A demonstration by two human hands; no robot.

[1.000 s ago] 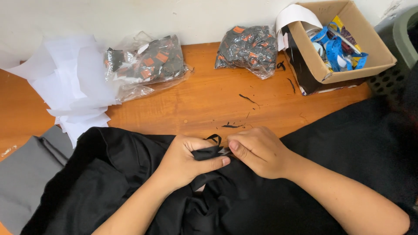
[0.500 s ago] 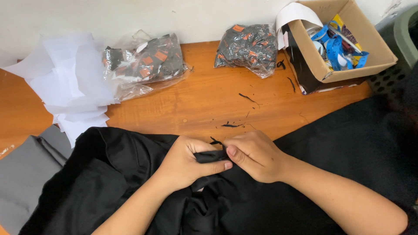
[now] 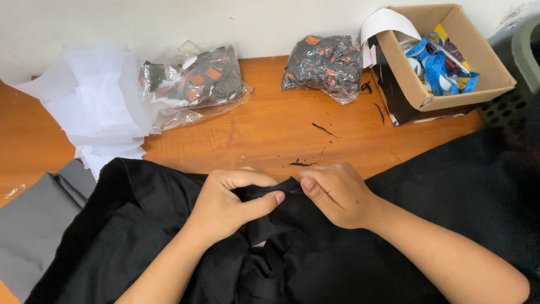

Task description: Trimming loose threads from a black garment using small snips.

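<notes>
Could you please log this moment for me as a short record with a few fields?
surface: wooden table
left hand: pinching a fold of the black fabric
right hand: gripping the same fold, thumb beside the left thumb
far edge: two clear bags of black and orange pieces
right corner: cardboard box with blue tape inside
left side: white paper sheets, grey cloth

Orange wooden table (image 3: pixel 270 129) carries black fabric (image 3: pixel 140 225), 2 plastic bags (image 3: pixel 194 84), white paper (image 3: pixel 95 107), cardboard box (image 3: pixel 444 56).
</notes>
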